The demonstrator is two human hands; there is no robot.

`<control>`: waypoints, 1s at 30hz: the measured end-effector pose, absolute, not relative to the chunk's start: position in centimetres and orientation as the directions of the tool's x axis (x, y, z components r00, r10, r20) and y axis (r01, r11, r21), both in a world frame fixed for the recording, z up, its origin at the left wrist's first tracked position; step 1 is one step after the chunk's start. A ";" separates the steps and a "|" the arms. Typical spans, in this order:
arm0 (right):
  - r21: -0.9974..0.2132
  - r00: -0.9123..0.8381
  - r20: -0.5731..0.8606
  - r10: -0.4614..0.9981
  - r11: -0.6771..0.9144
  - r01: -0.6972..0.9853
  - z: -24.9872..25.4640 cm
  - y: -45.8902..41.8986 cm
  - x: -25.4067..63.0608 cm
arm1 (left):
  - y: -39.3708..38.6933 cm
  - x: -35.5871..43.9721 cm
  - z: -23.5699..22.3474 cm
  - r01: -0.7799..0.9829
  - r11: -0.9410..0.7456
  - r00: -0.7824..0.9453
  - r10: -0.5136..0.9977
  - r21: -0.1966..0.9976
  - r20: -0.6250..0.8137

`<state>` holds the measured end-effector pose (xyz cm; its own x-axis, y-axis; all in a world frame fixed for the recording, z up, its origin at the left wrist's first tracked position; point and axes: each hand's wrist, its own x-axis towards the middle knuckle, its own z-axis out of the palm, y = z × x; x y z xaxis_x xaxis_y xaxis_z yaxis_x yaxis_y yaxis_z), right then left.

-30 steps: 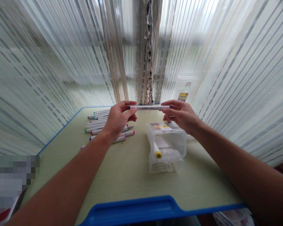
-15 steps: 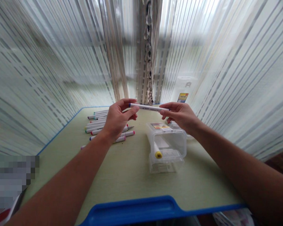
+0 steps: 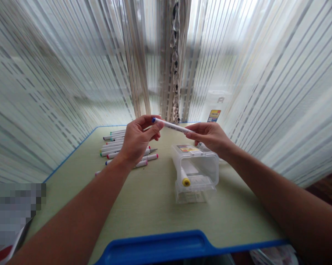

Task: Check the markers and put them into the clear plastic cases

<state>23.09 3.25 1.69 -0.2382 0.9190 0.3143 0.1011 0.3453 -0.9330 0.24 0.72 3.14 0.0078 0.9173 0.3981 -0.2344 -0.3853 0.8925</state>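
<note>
A white marker (image 3: 175, 127) with a blue end is held in the air above the table, tilted down slightly to the right. My left hand (image 3: 142, 134) pinches its blue end between thumb and fingers. The other end sits in the fingers of my right hand (image 3: 208, 135), which hide its tip. Beneath my right hand a clear plastic case (image 3: 199, 165) lies on its side, its opening facing me and its lid folded down. Inside it rests one marker with a yellow end (image 3: 186, 182). Several white markers (image 3: 112, 150) with coloured ends lie behind and beside my left hand.
The light green table (image 3: 144, 209) has a blue rim with a blue tray groove (image 3: 160, 244) along its front. A clear hang-tab package piece (image 3: 215, 115) stands at the back right. String curtains (image 3: 99, 73) surround the far edge and sides.
The marker has tilted further, its right end dropping and its blue end turning more toward me. My right hand has shifted slightly; my left hand stays nearly in place.
</note>
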 end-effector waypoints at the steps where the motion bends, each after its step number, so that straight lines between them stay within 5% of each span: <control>1: -0.934 -0.237 0.314 0.919 0.344 0.100 1.7 3.3 23.1 | 0.7 0.2 3.1 -0.238 -0.387 0.009 0.917 0.891 0.400; 30: -0.937 -0.231 0.304 0.924 0.334 0.104 1.6 3.3 23.1 | 1.2 -0.1 2.7 -0.193 -0.369 -0.028 0.928 0.909 0.371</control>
<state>23.11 3.27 1.64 -0.2315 0.9242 0.3037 0.1038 0.3339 -0.9369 -0.06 1.24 2.66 -0.0278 0.9282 0.3710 -0.1932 -0.3691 0.9091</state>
